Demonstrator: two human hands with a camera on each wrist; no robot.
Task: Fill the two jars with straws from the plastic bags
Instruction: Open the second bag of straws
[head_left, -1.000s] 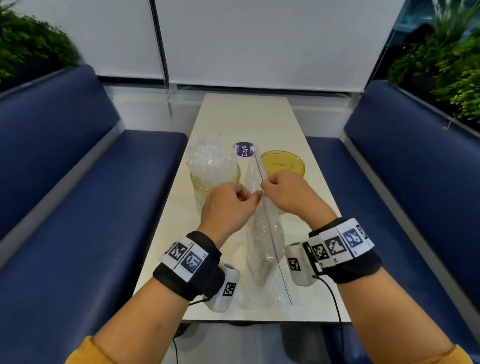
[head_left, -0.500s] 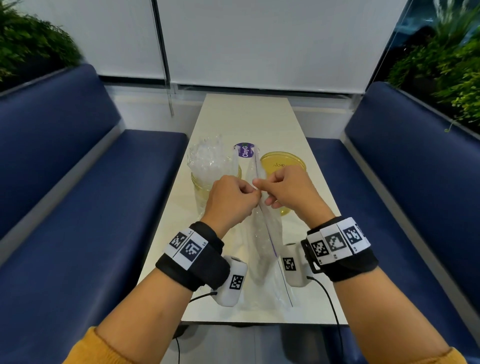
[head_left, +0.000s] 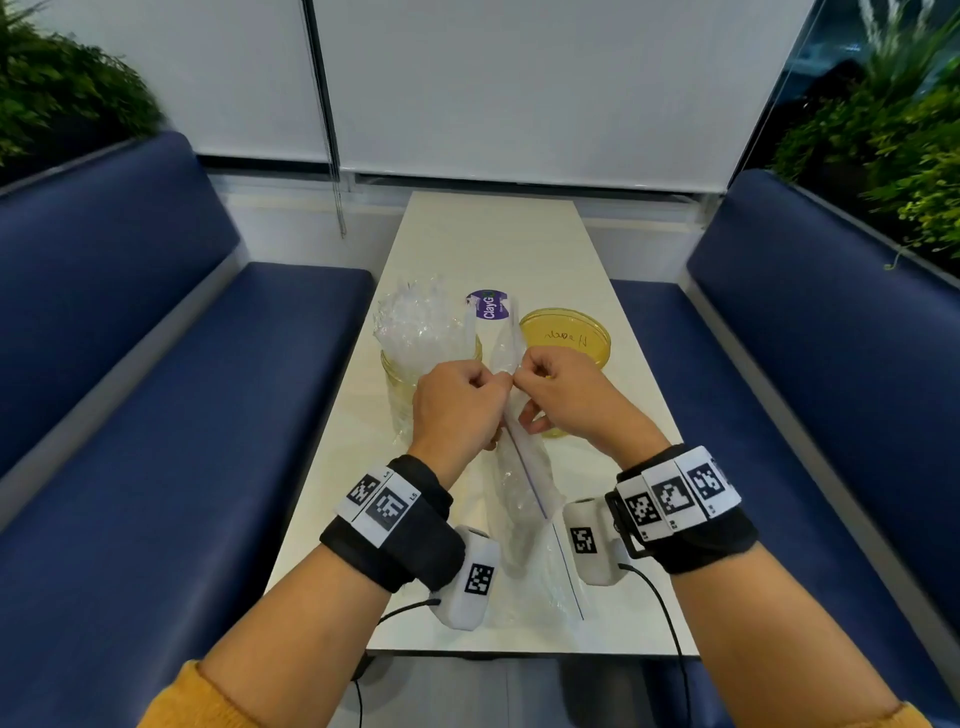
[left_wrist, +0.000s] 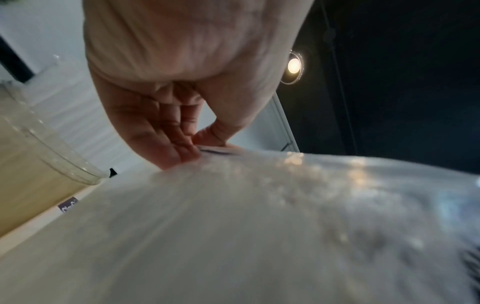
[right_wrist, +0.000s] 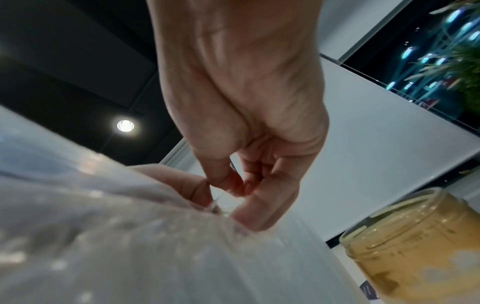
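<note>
A long clear plastic bag (head_left: 524, 488) of wrapped straws lies lengthwise on the white table (head_left: 498, 244), with a purple label at its far end. My left hand (head_left: 460, 400) and right hand (head_left: 563, 387) meet above it, each pinching the bag's zip edge between thumb and fingers. The left wrist view shows my fingertips (left_wrist: 189, 156) pressed on the blue seal line of the bag (left_wrist: 259, 236). The right wrist view shows my thumb and forefinger pinching the film of the bag (right_wrist: 116, 246). The left jar (head_left: 402, 387) holds wrapped straws (head_left: 415, 332). The right jar (head_left: 565, 338) looks empty.
Blue bench seats (head_left: 171, 395) flank the narrow table on both sides. Green plants (head_left: 893, 150) stand behind the backrests. Cables from the wrist cameras hang over the table's near edge (head_left: 530, 652). The far half of the table is bare.
Both hands have slid a little farther along the bag's zip edge, away from me, and still pinch it close together. The bag's near end has lifted slightly.
</note>
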